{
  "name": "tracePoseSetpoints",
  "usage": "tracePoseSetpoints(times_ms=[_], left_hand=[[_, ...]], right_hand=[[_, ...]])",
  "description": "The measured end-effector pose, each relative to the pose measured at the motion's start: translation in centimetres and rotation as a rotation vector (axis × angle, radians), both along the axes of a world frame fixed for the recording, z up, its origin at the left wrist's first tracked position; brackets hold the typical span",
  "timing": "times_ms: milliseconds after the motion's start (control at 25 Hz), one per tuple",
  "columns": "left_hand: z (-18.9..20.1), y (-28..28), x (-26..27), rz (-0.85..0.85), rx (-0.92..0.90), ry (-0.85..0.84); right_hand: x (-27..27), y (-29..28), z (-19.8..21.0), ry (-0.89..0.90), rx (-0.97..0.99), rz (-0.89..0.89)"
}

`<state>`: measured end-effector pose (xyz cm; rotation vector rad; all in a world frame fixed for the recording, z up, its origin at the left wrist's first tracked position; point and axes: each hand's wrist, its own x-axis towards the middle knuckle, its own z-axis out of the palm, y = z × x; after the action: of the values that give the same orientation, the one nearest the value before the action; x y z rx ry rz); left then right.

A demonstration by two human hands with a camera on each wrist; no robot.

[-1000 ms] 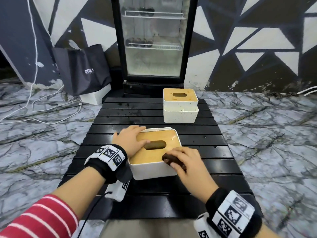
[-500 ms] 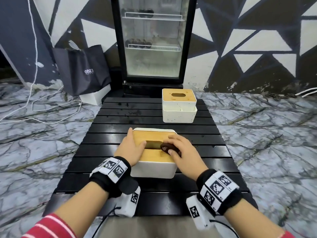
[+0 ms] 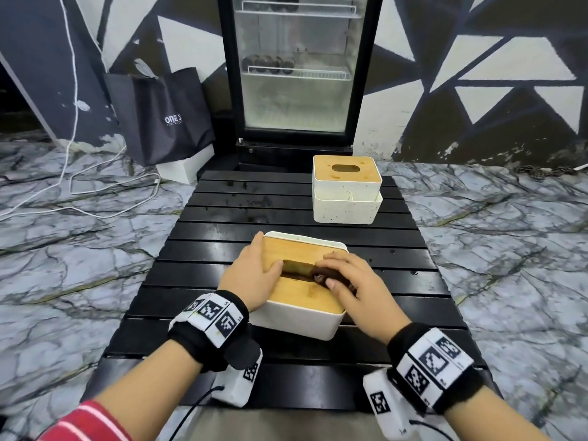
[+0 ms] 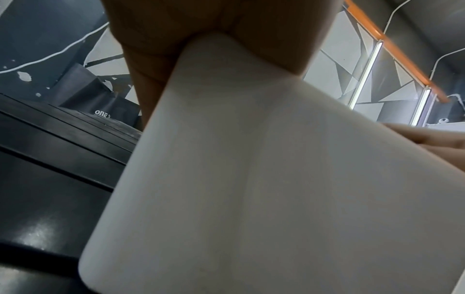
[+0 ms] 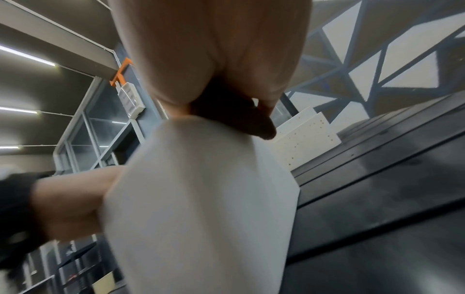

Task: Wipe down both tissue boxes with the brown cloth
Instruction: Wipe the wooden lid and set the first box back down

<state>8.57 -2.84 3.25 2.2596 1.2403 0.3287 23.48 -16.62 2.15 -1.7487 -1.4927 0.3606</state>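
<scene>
The near tissue box [image 3: 302,300], white with a wooden lid, sits mid-table and fills the left wrist view [image 4: 251,179] and the right wrist view [image 5: 201,199]. My left hand [image 3: 254,275] holds its left edge, thumb on the lid by the slot; the palm [image 4: 201,29] sits over a corner. My right hand [image 3: 353,281] presses the bunched brown cloth [image 3: 321,276] onto the lid at the slot's right end. The dark cloth [image 5: 234,115] shows under the right hand [image 5: 214,49]. The far tissue box [image 3: 346,192] stands untouched at the back right, also seen as a speckled white box [image 5: 307,135].
The black slatted table [image 3: 222,237] stands on a marble floor. A glass-door fridge [image 3: 296,68] rises just behind the table. A black shopping bag [image 3: 162,119] leans at the back left, and white cables [image 3: 73,183] trail on the floor.
My right hand carried the cloth from the lid's near right corner up to the slot. The left hand kept hold of the box's left side, and the box turned slightly.
</scene>
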Motion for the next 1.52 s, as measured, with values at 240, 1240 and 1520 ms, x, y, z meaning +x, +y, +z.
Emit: tracePoseSetpoints(times_ms=[240, 1240, 1520], left_hand=[[0.1, -0.5, 0.1, 0.022, 0.004, -0.003], [1.4, -1.3, -0.3, -0.09, 0.209, 0.274], [0.6, -3.5, -0.7, -0.304, 0.158, 0.354]], right_hand=[[0.7, 1.2, 0.2, 0.022, 0.01, -0.061], [1.4, 1.1, 0.3, 0.016, -0.026, -0.033], [-0.7, 0.1, 0.3, -0.081, 0.0, -0.211]])
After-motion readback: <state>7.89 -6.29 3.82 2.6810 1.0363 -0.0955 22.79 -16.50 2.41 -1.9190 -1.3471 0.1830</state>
